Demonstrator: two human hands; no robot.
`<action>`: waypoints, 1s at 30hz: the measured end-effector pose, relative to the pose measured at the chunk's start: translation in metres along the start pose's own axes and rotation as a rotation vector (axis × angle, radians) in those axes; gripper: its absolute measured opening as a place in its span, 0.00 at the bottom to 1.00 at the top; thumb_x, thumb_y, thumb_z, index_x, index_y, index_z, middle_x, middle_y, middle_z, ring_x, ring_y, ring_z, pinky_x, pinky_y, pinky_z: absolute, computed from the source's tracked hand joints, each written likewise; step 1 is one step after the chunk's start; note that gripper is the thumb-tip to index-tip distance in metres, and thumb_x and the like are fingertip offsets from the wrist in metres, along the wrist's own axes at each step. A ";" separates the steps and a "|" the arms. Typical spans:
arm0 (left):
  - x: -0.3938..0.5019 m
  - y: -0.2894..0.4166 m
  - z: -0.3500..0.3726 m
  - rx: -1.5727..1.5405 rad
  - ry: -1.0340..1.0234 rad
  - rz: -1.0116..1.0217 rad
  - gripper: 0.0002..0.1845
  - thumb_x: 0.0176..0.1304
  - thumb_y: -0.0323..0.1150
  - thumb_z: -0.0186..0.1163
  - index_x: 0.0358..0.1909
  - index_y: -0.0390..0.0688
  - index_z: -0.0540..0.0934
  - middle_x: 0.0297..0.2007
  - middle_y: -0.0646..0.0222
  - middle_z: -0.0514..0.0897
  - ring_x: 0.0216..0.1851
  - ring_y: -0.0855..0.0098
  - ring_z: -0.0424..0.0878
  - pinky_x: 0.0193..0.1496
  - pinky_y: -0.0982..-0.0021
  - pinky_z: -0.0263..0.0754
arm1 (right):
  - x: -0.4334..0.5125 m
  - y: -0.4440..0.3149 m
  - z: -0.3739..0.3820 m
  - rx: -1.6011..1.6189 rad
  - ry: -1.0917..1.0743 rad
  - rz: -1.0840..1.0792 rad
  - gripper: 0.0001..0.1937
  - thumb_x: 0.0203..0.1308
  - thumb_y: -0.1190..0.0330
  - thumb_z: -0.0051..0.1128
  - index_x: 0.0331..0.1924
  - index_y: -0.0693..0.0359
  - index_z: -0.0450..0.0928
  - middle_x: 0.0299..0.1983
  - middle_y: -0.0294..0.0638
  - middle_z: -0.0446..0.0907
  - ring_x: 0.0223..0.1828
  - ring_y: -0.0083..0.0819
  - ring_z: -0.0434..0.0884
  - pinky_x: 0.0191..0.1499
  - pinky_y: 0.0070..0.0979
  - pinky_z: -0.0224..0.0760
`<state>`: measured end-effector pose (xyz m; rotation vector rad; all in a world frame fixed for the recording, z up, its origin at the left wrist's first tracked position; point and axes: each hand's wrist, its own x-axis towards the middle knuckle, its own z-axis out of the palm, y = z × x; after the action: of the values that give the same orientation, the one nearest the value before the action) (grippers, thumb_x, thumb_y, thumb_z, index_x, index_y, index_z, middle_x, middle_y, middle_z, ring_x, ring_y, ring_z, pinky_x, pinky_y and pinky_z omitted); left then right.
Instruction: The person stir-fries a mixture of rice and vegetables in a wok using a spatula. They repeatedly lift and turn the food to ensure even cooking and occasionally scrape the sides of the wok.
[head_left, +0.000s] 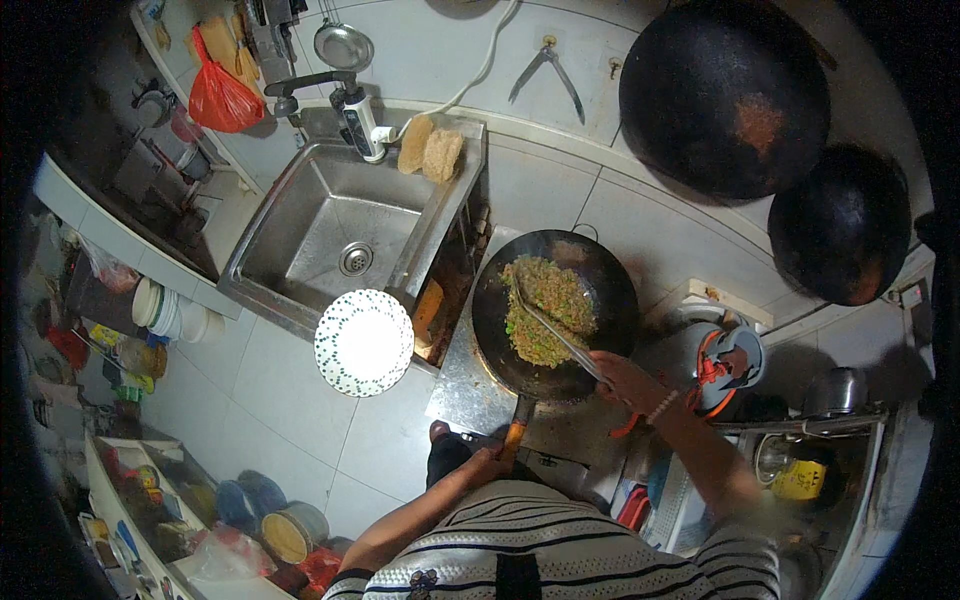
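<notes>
A dark wok stands over the stove, holding a loose heap of fried rice with green and orange bits. My left hand is closed round the wok's wooden handle close to my body. Gripped in my right hand is the metal handle of a ladle or wok spatula. Its head rests in the rice near the upper left of the heap, partly hidden by food.
Left of the stove is a steel sink with a faucet and sponges. A speckled bowl or plate is near its corner. A gas cylinder stands right of the wok. Two woks hang on the wall.
</notes>
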<state>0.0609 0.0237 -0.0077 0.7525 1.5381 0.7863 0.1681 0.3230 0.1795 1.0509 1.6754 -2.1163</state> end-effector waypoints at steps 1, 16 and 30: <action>-0.003 0.008 -0.001 -0.010 0.010 0.036 0.16 0.50 0.36 0.57 0.40 0.39 0.74 0.32 0.58 0.79 0.35 0.71 0.76 0.37 0.68 0.69 | -0.009 0.001 -0.005 -0.024 0.001 0.016 0.25 0.60 0.59 0.44 0.59 0.59 0.57 0.25 0.34 0.70 0.20 0.22 0.68 0.23 0.22 0.66; -0.004 0.015 -0.003 0.103 0.025 0.057 0.13 0.53 0.33 0.56 0.37 0.35 0.74 0.29 0.54 0.78 0.31 0.72 0.75 0.35 0.67 0.69 | 0.051 -0.003 0.022 0.857 0.041 -0.108 0.21 0.57 0.69 0.45 0.54 0.57 0.56 0.24 0.36 0.68 0.15 0.17 0.65 0.16 0.18 0.60; -0.010 0.046 -0.006 0.191 0.046 0.031 0.15 0.52 0.31 0.55 0.41 0.36 0.72 0.29 0.59 0.78 0.31 0.71 0.74 0.35 0.68 0.69 | 0.025 0.116 -0.025 -1.001 0.438 -0.266 0.17 0.59 0.71 0.43 0.52 0.63 0.60 0.17 0.41 0.67 0.19 0.31 0.68 0.28 0.31 0.65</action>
<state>0.0572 0.0411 0.0359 0.9058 1.6630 0.6897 0.2286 0.3154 0.0746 0.9821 2.7198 -0.8513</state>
